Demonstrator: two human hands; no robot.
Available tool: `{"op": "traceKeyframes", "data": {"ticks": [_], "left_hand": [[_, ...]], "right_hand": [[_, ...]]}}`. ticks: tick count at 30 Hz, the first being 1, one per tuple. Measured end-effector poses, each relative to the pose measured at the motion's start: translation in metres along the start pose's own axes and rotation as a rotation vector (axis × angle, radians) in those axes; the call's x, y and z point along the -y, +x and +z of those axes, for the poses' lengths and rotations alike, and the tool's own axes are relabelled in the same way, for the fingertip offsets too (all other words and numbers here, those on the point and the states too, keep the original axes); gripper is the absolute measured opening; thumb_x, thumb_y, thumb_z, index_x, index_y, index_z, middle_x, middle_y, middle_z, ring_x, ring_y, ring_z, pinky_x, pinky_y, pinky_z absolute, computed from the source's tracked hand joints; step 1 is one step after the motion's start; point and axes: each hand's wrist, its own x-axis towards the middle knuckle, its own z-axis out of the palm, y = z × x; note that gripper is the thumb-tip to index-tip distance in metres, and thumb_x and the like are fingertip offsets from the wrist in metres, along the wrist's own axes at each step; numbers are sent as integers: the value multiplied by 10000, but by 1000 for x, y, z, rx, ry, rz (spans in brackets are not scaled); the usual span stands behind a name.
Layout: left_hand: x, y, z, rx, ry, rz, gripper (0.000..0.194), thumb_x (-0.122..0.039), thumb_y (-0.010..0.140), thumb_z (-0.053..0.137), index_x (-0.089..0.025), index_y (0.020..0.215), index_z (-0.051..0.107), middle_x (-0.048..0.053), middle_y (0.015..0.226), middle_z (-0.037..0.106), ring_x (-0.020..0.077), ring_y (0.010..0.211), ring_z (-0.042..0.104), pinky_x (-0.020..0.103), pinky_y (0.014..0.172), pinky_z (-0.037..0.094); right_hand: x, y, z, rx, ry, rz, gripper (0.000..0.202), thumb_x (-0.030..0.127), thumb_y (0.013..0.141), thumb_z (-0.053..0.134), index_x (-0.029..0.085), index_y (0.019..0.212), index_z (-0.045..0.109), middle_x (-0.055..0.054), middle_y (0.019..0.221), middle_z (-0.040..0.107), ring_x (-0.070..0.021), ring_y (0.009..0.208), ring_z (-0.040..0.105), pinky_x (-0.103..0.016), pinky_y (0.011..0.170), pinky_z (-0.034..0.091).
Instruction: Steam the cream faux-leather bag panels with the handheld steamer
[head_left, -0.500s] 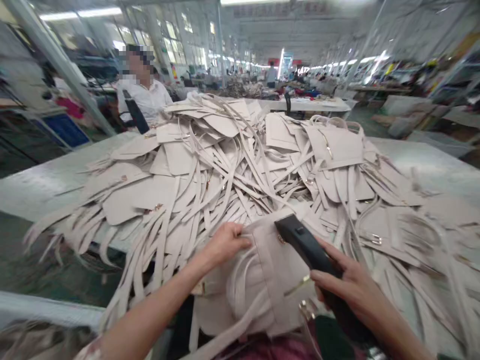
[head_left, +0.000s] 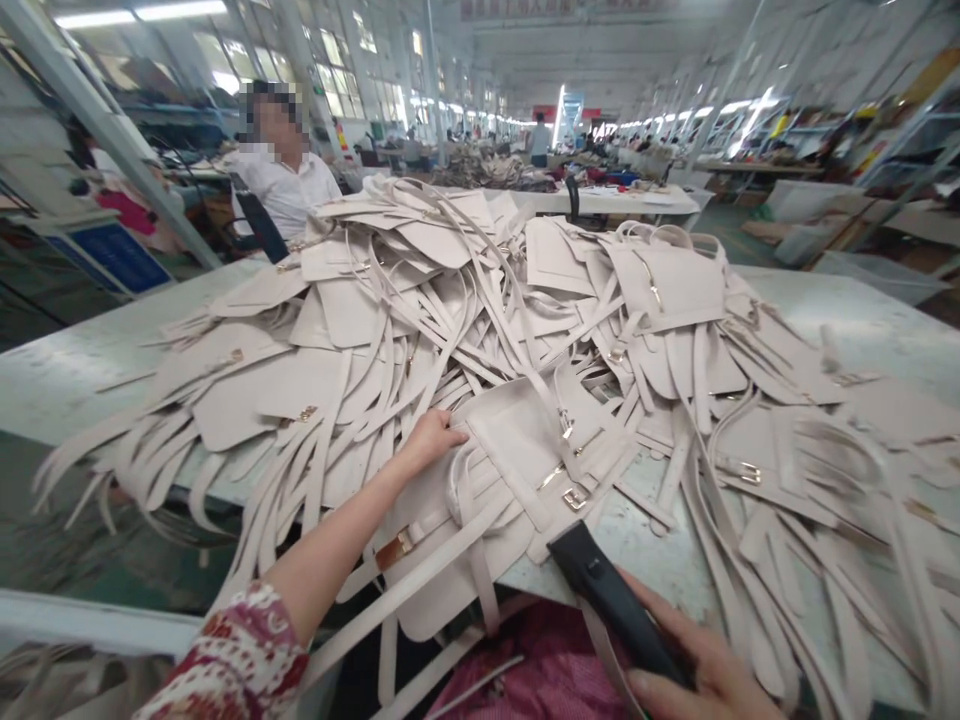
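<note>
My left hand [head_left: 435,440] is closed on the upper left edge of a beige bag piece [head_left: 517,450], thumb on top. The piece has straps, a gold zip and gold buckles [head_left: 574,499], and it lies at the table's near edge, partly hanging over my lap. My right hand [head_left: 690,650] is wrapped around a black electric clipper [head_left: 615,590], a long handheld tool with a flat, wide head. The clipper's head is just below the lower right corner of the bag piece; whether they touch I cannot tell.
A large heap of beige bag pieces and straps [head_left: 420,250] covers much of the pale table [head_left: 825,300]. A person in a white shirt [head_left: 281,190] sits beyond its left side. A blue-panelled box [head_left: 109,255] stands at the left, more worktables behind.
The clipper in my right hand has moved down, away from the bag piece's upper part. My left hand has shifted slightly left and up, and the piece now lies flatter, tilted, its buckles showing.
</note>
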Motion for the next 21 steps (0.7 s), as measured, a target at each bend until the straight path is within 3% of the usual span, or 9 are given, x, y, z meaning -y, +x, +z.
{"op": "traceKeyframes", "data": {"ticks": [1, 5, 11, 15, 21], "left_hand": [[4, 0, 1, 5, -8, -2, 173, -296, 537, 585, -129, 580, 586, -40, 517, 521, 134, 544, 484, 216, 518, 353], [13, 4, 3, 28, -43, -3, 182, -295, 536, 584, -126, 602, 598, -39, 532, 530, 139, 562, 495, 218, 534, 368], [18, 4, 6, 35, -82, -29, 181, -297, 524, 590, -127, 587, 592, -44, 524, 518, 138, 558, 487, 217, 526, 370], [14, 2, 6, 29, -97, -52, 177, -292, 513, 599, -130, 583, 591, -43, 512, 515, 144, 564, 492, 218, 523, 369], [3, -2, 0, 41, -116, -38, 162, -288, 510, 591, -132, 548, 571, -44, 494, 513, 140, 538, 485, 215, 505, 360]], "right_hand": [[3, 4, 3, 42, -7, -11, 654, 310, 701, 622, 219, 1300, 376, -6, 1342, 401, -196, 1261, 281, -281, 1065, 151], [13, 21, 13, 132, -63, -41, 609, 271, 707, 605, 239, 1281, 405, 8, 1313, 440, -239, 1248, 301, -358, 1071, 119], [13, 22, 13, 144, -110, -5, 623, 285, 723, 577, 221, 1305, 365, 1, 1321, 429, -240, 1234, 326, -385, 1070, 128], [7, 15, 6, 70, -146, 70, 615, 337, 701, 594, 217, 1277, 415, -8, 1335, 406, -243, 1259, 286, -363, 1075, 123], [5, 34, 15, 80, -163, -118, 652, 303, 688, 586, 204, 1299, 380, -11, 1290, 468, -246, 1250, 296, -365, 1059, 166]]}}
